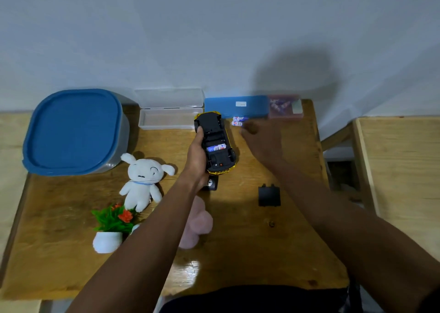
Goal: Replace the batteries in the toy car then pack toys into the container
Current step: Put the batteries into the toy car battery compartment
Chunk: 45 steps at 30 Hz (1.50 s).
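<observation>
The toy car is held above the middle of the wooden table, turned upside down, with its black underside facing up. Its long axis runs from the person toward the wall, leaning a little to the left at the far end. The battery bay is open and one battery lies across it. The left hand is closed around the car's left side. The right hand is to the right of the car, fingers loosely curled and blurred; I cannot tell if it holds anything. Loose batteries lie just beyond it, near the blue box. The black cover lies flat to the right of the car, closer to the person, with free table around it. Left of the car are the white plush toy and the big container with a blue lid, near the left edge.
</observation>
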{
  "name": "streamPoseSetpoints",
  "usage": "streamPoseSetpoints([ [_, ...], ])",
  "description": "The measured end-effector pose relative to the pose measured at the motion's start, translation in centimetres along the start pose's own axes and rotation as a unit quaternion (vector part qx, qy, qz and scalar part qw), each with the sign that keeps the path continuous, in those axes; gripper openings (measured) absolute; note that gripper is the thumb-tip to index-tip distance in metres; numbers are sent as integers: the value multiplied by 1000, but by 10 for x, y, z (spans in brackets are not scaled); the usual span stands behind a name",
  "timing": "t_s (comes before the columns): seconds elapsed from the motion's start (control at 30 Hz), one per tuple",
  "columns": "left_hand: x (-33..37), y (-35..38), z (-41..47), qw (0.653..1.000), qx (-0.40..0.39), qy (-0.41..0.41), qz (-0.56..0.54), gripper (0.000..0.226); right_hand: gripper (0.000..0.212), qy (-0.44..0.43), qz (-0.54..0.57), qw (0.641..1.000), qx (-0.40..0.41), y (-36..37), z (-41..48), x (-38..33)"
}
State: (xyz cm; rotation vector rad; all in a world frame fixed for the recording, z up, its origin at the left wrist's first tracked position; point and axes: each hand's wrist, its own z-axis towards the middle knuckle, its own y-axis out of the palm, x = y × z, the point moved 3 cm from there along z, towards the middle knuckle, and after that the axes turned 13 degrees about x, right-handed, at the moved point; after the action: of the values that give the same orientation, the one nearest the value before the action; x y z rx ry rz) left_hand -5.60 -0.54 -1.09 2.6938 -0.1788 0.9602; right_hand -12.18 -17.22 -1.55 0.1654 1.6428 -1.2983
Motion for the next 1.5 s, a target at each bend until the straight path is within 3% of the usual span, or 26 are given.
streamPoseSetpoints([
  [0.07,-2,0,0,1000,4,2,6,59,17,-35,-43,998,-37,6,6,5],
  [0.3,-7,1,3,1000,11,-12,9,55,22,-172,-254,952,-24,30,20,2],
  [0.53,-6,0,5,1000,14,-17,4,55,17,-190,-266,944,-46,31,13,-5],
  [0.67,-4,1,2,1000,16,-19,-5,57,6,-143,-191,969,-65,25,11,-5],
  [0.73,-4,0,1,1000,11,-17,-4,57,15,-111,-142,981,-71,25,11,-1],
  [0.9,-6,-2,-5,1000,3,0,0,54,20,-22,0,999,-31,7,1,-16],
  [1.0,-6,-2,-12,1000,-3,4,-6,53,9,16,98,995,0,-8,-16,-32],
  [1.13,-3,-1,-20,1000,-3,8,-15,55,7,12,151,986,68,-23,-42,-49],
  [1.2,-2,0,-24,1000,-5,13,-11,58,3,17,167,984,58,-24,-51,-52],
  [1.33,-2,5,-32,1000,-8,24,-1,59,21,25,194,979,53,-30,-66,-59],
  [1.5,-4,8,-40,999,-20,35,-1,59,24,-41,198,976,83,-37,-75,-68],
])
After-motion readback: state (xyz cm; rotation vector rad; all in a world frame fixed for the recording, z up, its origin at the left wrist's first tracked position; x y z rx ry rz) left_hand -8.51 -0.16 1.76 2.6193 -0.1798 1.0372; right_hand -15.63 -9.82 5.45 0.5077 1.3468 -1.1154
